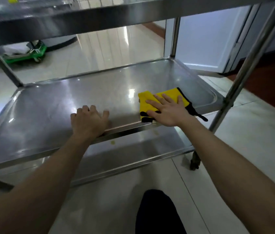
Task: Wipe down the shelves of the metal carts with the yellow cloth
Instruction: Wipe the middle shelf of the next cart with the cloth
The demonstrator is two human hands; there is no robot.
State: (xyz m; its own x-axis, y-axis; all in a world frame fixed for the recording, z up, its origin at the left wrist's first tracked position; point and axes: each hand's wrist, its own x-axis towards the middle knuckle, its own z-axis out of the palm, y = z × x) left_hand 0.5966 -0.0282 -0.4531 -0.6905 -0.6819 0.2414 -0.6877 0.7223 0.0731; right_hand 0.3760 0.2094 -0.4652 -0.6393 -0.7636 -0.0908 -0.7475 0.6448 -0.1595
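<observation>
Our right hand point(167, 109) presses flat on the yellow cloth point(168, 94), and our left hand point(89, 121) braces loosely on the middle shelf point(62, 102); the cloth's overhanging corner could snag the rim.

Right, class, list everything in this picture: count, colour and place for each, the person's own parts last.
shelves: three, shiny steel, stacked in one cart.
cloth: one, yellow with black trim, front right of the middle shelf.
castor: one, dark, under the cart's front right corner.
trolley: one, green, on the floor beyond the cart, left.
panel: one, white, beyond the cart, right.
trouser leg: one, dark, bottom centre.
left hand: one, resting on the middle shelf's front rim.
right hand: one, flat on the cloth.
</observation>
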